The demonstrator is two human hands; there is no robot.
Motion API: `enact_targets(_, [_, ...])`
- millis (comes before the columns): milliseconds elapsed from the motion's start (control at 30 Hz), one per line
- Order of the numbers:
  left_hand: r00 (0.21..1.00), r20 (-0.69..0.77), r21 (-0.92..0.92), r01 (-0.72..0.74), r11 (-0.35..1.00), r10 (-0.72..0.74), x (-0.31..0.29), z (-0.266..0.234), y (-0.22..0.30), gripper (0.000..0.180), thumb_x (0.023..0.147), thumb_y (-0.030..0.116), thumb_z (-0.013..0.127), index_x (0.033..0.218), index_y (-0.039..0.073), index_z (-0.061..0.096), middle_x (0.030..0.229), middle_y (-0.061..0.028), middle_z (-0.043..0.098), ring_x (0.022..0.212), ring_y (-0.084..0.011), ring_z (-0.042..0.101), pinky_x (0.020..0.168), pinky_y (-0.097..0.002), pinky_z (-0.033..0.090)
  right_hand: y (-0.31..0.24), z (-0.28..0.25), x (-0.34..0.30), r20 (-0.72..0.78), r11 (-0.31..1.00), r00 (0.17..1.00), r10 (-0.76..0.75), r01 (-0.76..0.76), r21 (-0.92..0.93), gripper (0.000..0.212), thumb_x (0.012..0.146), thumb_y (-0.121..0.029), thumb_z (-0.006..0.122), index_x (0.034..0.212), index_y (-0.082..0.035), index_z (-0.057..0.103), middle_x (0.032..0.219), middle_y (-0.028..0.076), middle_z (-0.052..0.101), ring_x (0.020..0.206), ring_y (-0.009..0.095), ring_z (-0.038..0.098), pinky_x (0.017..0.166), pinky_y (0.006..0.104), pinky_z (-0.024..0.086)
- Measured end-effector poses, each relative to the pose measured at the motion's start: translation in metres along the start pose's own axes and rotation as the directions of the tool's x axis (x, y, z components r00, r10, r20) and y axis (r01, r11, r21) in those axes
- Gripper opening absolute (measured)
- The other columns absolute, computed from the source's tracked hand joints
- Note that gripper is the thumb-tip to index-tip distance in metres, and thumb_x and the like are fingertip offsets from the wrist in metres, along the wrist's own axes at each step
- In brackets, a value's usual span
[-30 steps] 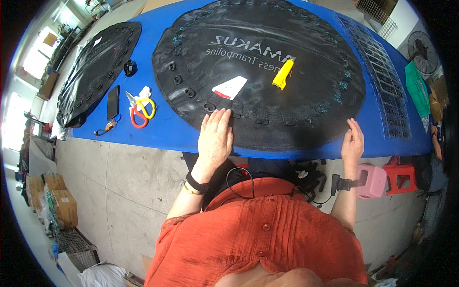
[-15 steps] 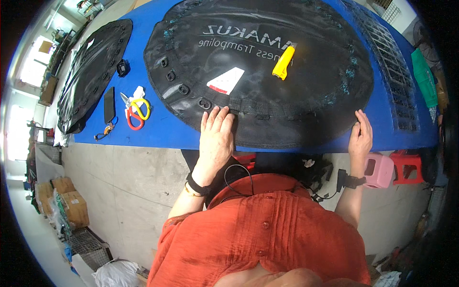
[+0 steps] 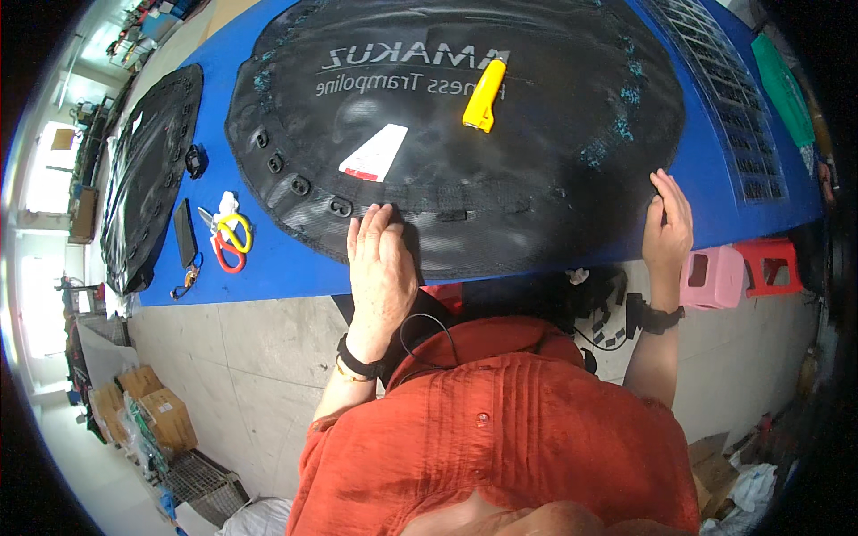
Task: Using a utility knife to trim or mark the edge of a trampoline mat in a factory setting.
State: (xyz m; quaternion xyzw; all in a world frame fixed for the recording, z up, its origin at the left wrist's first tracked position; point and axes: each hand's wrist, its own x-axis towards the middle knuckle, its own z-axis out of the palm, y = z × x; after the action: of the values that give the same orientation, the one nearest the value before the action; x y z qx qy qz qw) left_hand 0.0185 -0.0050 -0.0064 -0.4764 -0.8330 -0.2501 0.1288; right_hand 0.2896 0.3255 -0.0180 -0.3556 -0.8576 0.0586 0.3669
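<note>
A large round black trampoline mat [image 3: 527,241] with mirrored pale lettering lies on a blue-covered table. Along its near left rim runs a webbing band with several black rings [image 3: 299,185]; teal thread tufts [image 3: 623,129] dot the right side. My left hand [image 3: 382,268] rests flat on the near rim, beside the last ring, fingers stretched out. At the right edge of the mat, my right hand [image 3: 668,223] touches the rim with straight fingers and holds nothing I can see. On the mat lie a yellow-handled tool [image 3: 485,96] and a white label [image 3: 374,154] with a red strip.
Scissors [image 3: 232,241] with red and yellow handles lie left of the mat, near a black phone-like slab [image 3: 185,234]. Another black mat [image 3: 152,179] is at the far left. A clear compartment tray [image 3: 746,134] sits at the right. Pink stool [image 3: 712,279] and red stool [image 3: 770,268] stand below the table.
The whole view has turned slightly. The mat, with the label and yellow tool on it, appears shifted left relative to the compartment tray. Both hands remain at its rim.
</note>
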Motion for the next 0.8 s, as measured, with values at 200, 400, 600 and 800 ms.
enact_targets(200, [0.977, 0.186, -0.02, -0.098, 0.995, 0.1, 0.017, 0.006, 0.028, 0.049, 0.1, 0.023, 0.068, 0.147, 0.012, 0.061, 0.153, -0.0147, 0.056, 0.146, -0.0352, 0.048, 0.127, -0.0567, 0.027, -0.001, 0.0, 0.0, 0.019, 1.0, 1.0, 0.016, -0.016, -0.018, 0.033, 0.099, -0.005, 0.057, 0.128, -0.007, 0.074, 0.136, 0.011, 0.072, 0.133, 0.033, 0.064, 0.115, 0.0453, 0.047])
enact_targets(400, [0.967, 0.196, -0.047, -0.158, 0.986, 0.164, 0.017, 0.001, 0.019, 0.044, 0.098, 0.018, 0.068, 0.142, 0.01, 0.065, 0.148, -0.0163, 0.059, 0.142, -0.0369, 0.052, 0.123, -0.0546, 0.035, 0.001, -0.001, -0.002, 0.011, 0.999, 1.0, 0.002, -0.001, -0.053, 0.031, 0.099, -0.007, 0.06, 0.126, -0.006, 0.075, 0.135, 0.012, 0.073, 0.132, 0.033, 0.064, 0.114, 0.0451, 0.048])
enact_targets(600, [0.977, 0.146, -0.091, -0.143, 0.985, 0.156, 0.009, 0.002, 0.015, 0.042, 0.093, 0.01, 0.069, 0.136, 0.009, 0.07, 0.14, -0.018, 0.062, 0.138, -0.0379, 0.055, 0.122, -0.0556, 0.038, 0.0, -0.002, -0.001, 0.046, 0.998, 0.998, -0.05, 0.052, -0.041, 0.031, 0.1, -0.006, 0.06, 0.128, -0.006, 0.073, 0.135, 0.015, 0.071, 0.131, 0.036, 0.064, 0.115, 0.0471, 0.046])
enact_targets(800, [0.978, 0.086, -0.146, -0.175, 0.974, 0.189, 0.01, -0.001, 0.018, 0.038, 0.087, 0.002, 0.071, 0.125, 0.007, 0.074, 0.118, -0.0156, 0.066, 0.121, -0.0367, 0.062, 0.116, -0.0581, 0.043, -0.066, -0.009, 0.004, 0.185, 0.979, 0.97, -0.161, 0.132, 0.158, 0.035, 0.1, -0.008, 0.064, 0.135, -0.006, 0.067, 0.133, 0.018, 0.07, 0.129, 0.039, 0.063, 0.116, 0.0543, 0.043])
